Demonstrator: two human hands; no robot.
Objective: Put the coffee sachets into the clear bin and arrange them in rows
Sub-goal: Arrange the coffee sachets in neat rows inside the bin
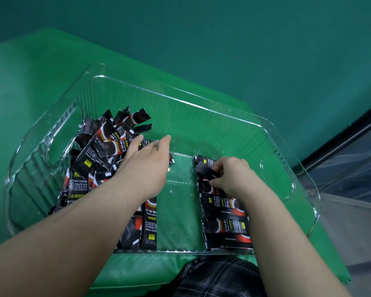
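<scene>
Sachets everywhere at the left end of the clear bin (201,108), just a loose black heap (99,159) piled near the handle cutout. Left hand (146,159) lies flat over that heap, fingers straight and holding nothing. Right hand (231,176) has its fingers curled, pinching one sachet (206,170) at the far end of a tidy row (225,219) that runs along the bin's right side to its near wall. Bin sits on a green cushioned tabletop (41,67).
</scene>
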